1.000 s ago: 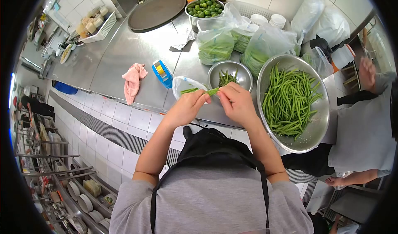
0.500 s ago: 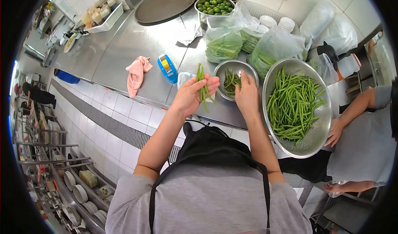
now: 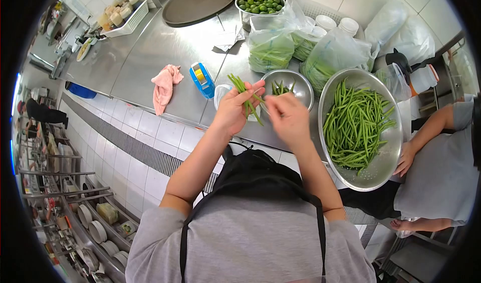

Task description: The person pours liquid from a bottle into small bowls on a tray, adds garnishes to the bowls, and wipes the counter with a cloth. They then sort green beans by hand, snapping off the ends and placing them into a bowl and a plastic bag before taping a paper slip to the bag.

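Observation:
My left hand [image 3: 235,108] holds a small bunch of green beans [image 3: 242,89], their ends sticking out above and below the fingers. Close beside it on the right is my right hand [image 3: 287,116], its fingers pinched together near the bean ends; what they hold is too blurred to make out. Behind the right hand sits a small steel bowl [image 3: 303,88] with dark bean pieces [image 3: 281,87] inside. A large oval steel colander [image 3: 392,158] full of long green beans [image 3: 355,127] lies to the right.
Bags of greens [image 3: 270,50] and a pot of green limes [image 3: 259,3] stand behind the bowl. A blue tape dispenser [image 3: 202,81] and pink cloth [image 3: 164,90] lie left. A co-worker's hand [image 3: 407,157] touches the colander's right side.
My right hand has come out of the small bowl, moving left and toward me, up to the beans in my left hand. The held bunch is now more tilted.

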{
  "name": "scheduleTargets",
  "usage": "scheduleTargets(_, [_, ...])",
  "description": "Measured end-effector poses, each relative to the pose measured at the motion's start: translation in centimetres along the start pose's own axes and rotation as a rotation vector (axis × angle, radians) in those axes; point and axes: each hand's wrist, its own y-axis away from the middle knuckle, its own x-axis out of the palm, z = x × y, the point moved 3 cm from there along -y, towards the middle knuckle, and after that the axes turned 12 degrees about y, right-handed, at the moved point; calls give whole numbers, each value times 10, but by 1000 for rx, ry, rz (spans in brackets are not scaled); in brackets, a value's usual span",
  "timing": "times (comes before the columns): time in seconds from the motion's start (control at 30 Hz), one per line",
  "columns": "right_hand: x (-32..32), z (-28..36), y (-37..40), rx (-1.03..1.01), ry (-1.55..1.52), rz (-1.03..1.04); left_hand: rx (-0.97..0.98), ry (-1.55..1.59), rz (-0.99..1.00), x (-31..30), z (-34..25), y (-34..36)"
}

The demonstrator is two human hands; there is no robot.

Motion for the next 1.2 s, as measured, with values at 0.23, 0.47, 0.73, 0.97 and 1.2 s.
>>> scheduleTargets(0.23, [17, 15, 4, -188, 162, -55, 91, -42, 60, 18, 7, 4])
scheduleTargets(0.47, [7, -4, -3, 165, -423, -119, 64, 41, 111, 16, 7, 10])
scheduleTargets(0.73, [2, -43, 1, 124, 216, -101, 195, 8, -17, 6, 1, 7])
scheduleTargets(0.97, [11, 6, 9, -86, 106, 159, 243, -68, -14, 10, 2, 8])
scheduleTargets(1.2, [-6, -17, 2, 294, -377, -183, 262, 74, -110, -3, -5, 10])
